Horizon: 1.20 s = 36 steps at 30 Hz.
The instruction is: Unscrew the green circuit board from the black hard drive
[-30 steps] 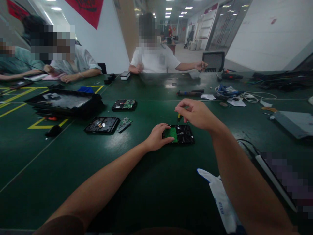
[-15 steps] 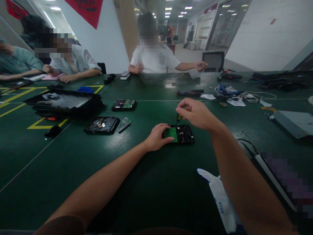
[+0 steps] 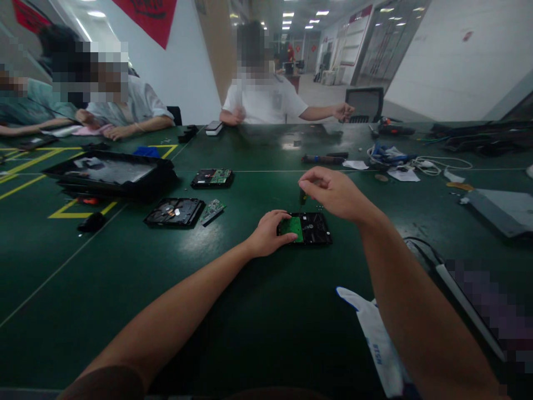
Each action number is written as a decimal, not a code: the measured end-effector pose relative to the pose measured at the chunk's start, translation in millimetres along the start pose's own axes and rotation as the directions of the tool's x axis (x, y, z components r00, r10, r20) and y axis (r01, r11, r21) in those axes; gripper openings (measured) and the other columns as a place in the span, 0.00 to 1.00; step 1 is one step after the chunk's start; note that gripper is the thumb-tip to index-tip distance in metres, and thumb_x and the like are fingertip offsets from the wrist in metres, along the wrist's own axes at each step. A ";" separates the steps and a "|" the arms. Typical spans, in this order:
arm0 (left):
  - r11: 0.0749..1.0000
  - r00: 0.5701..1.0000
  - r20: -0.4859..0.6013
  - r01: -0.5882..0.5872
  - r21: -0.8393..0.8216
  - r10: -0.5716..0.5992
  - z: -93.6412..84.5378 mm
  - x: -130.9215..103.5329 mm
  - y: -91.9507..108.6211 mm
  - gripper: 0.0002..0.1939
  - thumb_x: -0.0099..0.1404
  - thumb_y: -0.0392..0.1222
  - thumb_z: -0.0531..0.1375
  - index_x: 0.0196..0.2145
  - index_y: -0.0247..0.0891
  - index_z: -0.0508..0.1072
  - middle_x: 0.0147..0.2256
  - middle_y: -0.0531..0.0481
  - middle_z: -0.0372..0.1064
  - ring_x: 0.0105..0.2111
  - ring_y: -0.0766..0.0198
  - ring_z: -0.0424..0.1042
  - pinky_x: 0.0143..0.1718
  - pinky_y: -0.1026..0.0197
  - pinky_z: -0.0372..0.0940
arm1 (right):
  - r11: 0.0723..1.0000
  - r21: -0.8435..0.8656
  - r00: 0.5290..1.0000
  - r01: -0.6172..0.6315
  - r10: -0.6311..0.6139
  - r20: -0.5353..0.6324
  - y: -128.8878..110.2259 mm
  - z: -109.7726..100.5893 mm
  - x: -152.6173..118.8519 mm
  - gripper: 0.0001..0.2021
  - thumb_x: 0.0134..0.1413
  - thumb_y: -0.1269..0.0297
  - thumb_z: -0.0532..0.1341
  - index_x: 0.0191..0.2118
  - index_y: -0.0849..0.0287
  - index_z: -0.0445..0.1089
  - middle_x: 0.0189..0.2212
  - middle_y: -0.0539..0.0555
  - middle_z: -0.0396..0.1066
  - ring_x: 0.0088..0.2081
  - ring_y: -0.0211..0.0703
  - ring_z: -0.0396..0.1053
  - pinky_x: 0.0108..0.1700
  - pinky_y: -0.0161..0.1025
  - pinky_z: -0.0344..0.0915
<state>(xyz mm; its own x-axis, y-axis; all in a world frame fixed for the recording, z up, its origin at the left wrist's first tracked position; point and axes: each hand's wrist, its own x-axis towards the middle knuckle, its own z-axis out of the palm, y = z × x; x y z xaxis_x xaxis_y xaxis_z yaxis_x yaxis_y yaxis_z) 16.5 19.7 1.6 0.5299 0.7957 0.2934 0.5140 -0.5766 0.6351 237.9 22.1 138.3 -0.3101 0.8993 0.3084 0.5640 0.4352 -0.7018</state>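
A hard drive [image 3: 317,229] with a green circuit board [image 3: 293,226] lies flat on the green table. My left hand [image 3: 270,233] grips its left end, thumb along the front edge and fingers at the back. Above the drive's back edge, my right hand [image 3: 328,191] is closed around a small screwdriver [image 3: 303,198] with a dark and yellow handle. The screwdriver stands nearly upright, its tip pointing down at the board's back edge; whether it touches a screw is too small to tell. Several tiny screws [image 3: 320,207] lie just behind the drive.
Left of my hands are a second hard drive [image 3: 175,213], a loose circuit board [image 3: 213,211], another drive [image 3: 212,178] and a black tray [image 3: 108,169]. A white glove [image 3: 375,333] lies near my right forearm. A metal case [image 3: 499,208] stands right. Co-workers sit across the table.
The screwdriver has become more upright in my right hand, which has shifted very slightly left. My left hand keeps the same hold on the drive.
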 end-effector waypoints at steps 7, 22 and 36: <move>1.000 1.000 0.002 0.002 0.004 -0.002 -0.3 0.3 0.0 0.29 0.66 0.54 0.67 0.59 0.39 0.69 0.61 0.36 0.66 0.62 0.45 0.66 0.65 0.40 0.60 | 0.998 0.050 0.999 -0.040 0.039 0.024 -2.6 0.6 -1.7 0.11 0.65 0.53 0.61 0.41 0.55 0.72 0.32 0.52 0.75 0.25 0.39 0.70 0.30 0.39 0.64; 1.000 1.000 0.012 0.024 -0.004 -0.024 -2.2 0.0 3.1 0.29 0.66 0.54 0.67 0.59 0.39 0.69 0.62 0.36 0.65 0.63 0.45 0.65 0.65 0.39 0.59 | 0.998 0.005 0.997 -0.070 0.071 -0.013 -2.6 -1.0 -0.5 0.09 0.63 0.57 0.63 0.40 0.57 0.73 0.33 0.54 0.77 0.28 0.39 0.70 0.32 0.39 0.64; 1.000 1.000 0.019 0.019 0.005 -0.019 -2.4 0.1 3.1 0.29 0.66 0.54 0.67 0.59 0.37 0.69 0.61 0.35 0.66 0.63 0.45 0.65 0.65 0.40 0.59 | 1.000 -0.004 1.000 -0.021 0.021 -0.009 1.4 -0.1 0.0 0.12 0.65 0.53 0.61 0.41 0.56 0.75 0.33 0.54 0.77 0.31 0.42 0.72 0.33 0.39 0.65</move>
<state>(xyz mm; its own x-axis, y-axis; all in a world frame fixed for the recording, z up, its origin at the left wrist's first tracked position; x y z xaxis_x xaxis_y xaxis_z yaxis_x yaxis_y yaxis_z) 16.6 18.4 5.4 0.5331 0.8025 0.2678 0.5273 -0.5627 0.6366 238.8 22.7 137.4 -0.2912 0.9085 0.2997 0.5736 0.4166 -0.7053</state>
